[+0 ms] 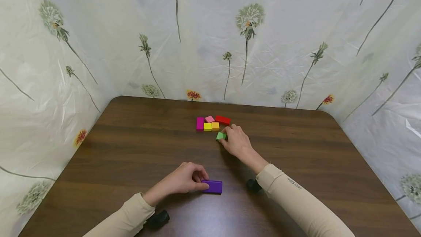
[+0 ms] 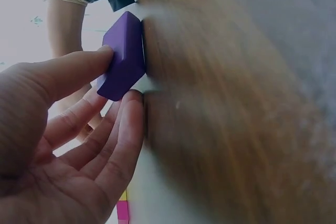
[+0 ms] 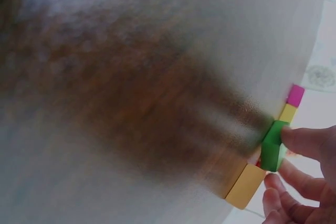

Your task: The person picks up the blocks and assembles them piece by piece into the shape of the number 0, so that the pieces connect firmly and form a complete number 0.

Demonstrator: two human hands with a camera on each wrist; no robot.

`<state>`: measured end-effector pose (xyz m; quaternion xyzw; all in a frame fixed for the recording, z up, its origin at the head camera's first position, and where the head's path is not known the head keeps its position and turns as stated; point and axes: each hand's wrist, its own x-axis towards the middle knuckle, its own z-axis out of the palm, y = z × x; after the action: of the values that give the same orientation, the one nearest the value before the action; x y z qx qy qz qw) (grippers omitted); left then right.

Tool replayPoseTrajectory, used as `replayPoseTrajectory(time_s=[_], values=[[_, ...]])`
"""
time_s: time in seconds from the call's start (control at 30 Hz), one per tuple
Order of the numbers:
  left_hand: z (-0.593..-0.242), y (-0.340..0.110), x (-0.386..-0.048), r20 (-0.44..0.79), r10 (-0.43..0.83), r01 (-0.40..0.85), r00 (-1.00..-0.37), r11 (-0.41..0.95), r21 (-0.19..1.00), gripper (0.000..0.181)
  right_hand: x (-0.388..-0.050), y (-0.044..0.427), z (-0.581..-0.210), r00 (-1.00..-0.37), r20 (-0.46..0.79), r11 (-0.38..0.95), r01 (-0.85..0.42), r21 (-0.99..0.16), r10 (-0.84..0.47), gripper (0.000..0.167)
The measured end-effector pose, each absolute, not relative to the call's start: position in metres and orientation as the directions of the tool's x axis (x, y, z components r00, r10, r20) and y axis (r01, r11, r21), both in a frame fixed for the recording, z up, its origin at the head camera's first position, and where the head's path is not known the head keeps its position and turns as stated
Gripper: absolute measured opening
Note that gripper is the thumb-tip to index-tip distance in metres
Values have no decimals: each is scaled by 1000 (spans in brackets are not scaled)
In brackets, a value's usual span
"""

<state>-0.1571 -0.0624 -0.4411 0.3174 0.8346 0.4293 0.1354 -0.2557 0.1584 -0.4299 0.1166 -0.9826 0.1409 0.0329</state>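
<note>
Beige sleeves (image 1: 299, 198) nearest, head view. Left hand (image 1: 184, 179) pinches a glossy purple block (image 1: 214, 187), oblong, near side of tabletop (image 1: 144, 145). Right hand (image 1: 238, 140) pinches a small bright green block (image 1: 220, 136), farther off, just near-right of coloured blocks (image 1: 215, 126). Left wrist: thumb against purple face, crisp edges. Right wrist: green block between thumb and fingers.

Cream sleeves (image 1: 302, 207) are worn, dark lettering (image 1: 294, 183) is printed on the right one (tiny, tbh), black gadgets (image 1: 158, 219) are seen by both cuffs (image 1: 143, 204).
</note>
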Motion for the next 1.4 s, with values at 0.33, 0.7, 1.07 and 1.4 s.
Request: replayPoseTrajectory(time_s=[0.33, 0.7, 1.07, 1.4], values=[[-445, -61, -157, 83, 663, 474, -744, 435, 766, 8, -256, 159, -430, -967, 106, 929, -252, -273, -231, 32], [-443, -61, -158, 75, 665, 466, -743, 434, 771, 8, -253, 158, -428, -966, 109, 910, -258, -324, -235, 31], [-445, -62, -159, 59, 669, 454, -741, 434, 778, 10, -253, 160, -430, -965, 109, 898, -262, -354, -238, 28], [-445, -62, -160, 57, 676, 459, -735, 433, 776, 10, -254, 160, -430, -957, 99, 896, -290, -335, -273, 52]])
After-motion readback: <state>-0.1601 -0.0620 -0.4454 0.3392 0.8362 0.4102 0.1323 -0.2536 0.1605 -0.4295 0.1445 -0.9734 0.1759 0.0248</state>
